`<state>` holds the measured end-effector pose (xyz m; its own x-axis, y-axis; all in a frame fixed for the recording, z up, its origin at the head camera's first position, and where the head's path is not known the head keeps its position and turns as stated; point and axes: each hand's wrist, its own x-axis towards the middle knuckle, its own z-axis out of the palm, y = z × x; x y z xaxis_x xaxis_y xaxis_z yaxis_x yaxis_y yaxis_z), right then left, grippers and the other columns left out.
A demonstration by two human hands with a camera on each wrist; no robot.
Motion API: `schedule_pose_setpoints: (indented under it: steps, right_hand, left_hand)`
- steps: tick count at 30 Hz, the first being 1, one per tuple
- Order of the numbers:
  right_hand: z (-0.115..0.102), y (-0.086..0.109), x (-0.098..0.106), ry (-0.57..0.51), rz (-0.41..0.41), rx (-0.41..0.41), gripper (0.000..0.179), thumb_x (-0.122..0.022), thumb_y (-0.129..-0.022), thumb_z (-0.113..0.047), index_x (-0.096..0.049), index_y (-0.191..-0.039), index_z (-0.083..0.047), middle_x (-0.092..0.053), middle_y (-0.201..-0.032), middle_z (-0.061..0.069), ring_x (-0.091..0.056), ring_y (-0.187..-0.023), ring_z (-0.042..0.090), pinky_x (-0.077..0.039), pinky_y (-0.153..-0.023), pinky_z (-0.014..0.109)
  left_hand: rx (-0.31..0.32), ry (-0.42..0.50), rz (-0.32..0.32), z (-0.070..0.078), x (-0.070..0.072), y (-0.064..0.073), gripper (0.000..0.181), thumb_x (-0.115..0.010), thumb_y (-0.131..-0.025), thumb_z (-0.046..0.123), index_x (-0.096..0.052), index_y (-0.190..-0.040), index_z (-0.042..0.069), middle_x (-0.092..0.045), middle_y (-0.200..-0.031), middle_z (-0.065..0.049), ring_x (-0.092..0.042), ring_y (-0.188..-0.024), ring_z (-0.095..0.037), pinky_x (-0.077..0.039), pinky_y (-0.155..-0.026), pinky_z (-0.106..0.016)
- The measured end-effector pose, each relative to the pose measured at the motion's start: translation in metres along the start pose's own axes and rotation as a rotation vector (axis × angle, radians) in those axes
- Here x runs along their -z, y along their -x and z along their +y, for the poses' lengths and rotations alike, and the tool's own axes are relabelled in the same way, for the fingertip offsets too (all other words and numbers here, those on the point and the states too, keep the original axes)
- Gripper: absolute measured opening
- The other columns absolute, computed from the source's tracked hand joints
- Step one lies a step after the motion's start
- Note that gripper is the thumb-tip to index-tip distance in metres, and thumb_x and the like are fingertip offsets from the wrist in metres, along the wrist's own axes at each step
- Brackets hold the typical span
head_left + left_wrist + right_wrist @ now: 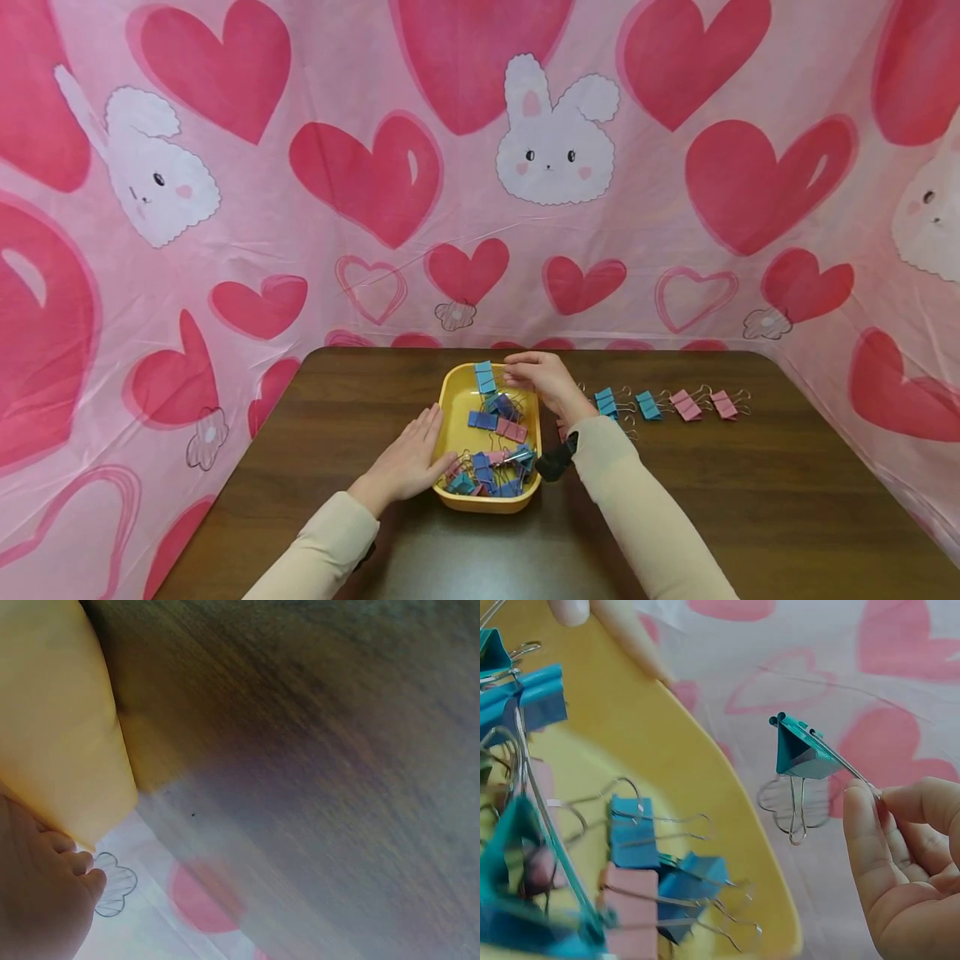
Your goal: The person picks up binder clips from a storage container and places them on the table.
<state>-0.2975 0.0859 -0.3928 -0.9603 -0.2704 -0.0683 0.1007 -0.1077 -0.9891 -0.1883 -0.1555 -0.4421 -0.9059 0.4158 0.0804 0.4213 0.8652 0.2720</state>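
Observation:
A yellow tray (454,417) holds several binder clips in blue, teal and pink (630,907). My right hand (546,379) is above the tray's far right part, pinching a teal binder clip (802,750) by one wire handle between thumb and fingertips. That clip hangs in the air with its other handle pointing down. My left hand (408,454) lies along the tray's left side, its fingers extended against the wall and the thumb at the rim. In the left wrist view, fingers (75,859) touch the yellow outer wall.
On the dark wooden table (712,492), right of the tray, stands a row of binder clips, with teal ones (648,405) nearer and pink ones (686,404) farther right. My right forearm partly covers its left end. A pink cloth (480,217) with hearts and rabbits hangs behind.

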Motion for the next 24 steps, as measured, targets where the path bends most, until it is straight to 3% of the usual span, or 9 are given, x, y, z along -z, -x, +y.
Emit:
schedule_pose_setpoints:
  steps: [8,13,19,24]
  right_hand:
    - [-0.010,0.021,0.035,-0.002,0.042,0.045,0.033,-0.054,-0.090,0.001,-0.050,-0.119,0.017,-0.056,-0.110,0.032,-0.066,-0.076,0.015,-0.052,-0.075,0.030]
    - [-0.013,0.033,0.059,0.036,0.076,0.061,0.036,-0.054,-0.091,-0.001,-0.048,-0.121,0.017,-0.064,-0.096,0.017,-0.066,-0.079,0.015,-0.048,-0.084,0.038]
    - [-0.018,0.046,0.088,0.036,0.102,0.108,0.037,-0.055,-0.091,-0.003,-0.047,-0.121,0.017,-0.066,-0.087,0.005,-0.066,-0.077,0.013,-0.051,-0.078,0.030]
    - [-0.024,0.059,0.110,-0.016,0.119,0.165,0.021,-0.054,-0.091,-0.001,-0.060,-0.109,0.008,-0.066,-0.083,0.002,-0.066,-0.075,0.013,-0.052,-0.074,0.025]
  left_hand:
    - [0.006,-0.010,0.004,-0.001,-0.002,0.000,0.076,-0.044,-0.093,0.046,-0.020,-0.143,-0.006,-0.017,-0.150,-0.017,-0.015,-0.136,-0.032,-0.016,-0.108,-0.042]
    - [0.006,-0.035,0.010,0.000,-0.003,0.000,0.076,-0.043,-0.093,0.047,-0.021,-0.143,-0.006,-0.018,-0.150,-0.017,-0.013,-0.137,-0.031,-0.013,-0.109,-0.042]
    - [0.005,-0.065,0.018,0.000,-0.002,0.000,0.076,-0.043,-0.093,0.048,-0.023,-0.142,-0.006,-0.019,-0.149,-0.017,-0.012,-0.137,-0.030,-0.009,-0.109,-0.043]
    - [0.003,-0.078,0.019,0.000,-0.003,0.000,0.076,-0.042,-0.093,0.048,-0.023,-0.142,-0.006,-0.020,-0.149,-0.016,-0.012,-0.137,-0.030,-0.010,-0.109,-0.043]
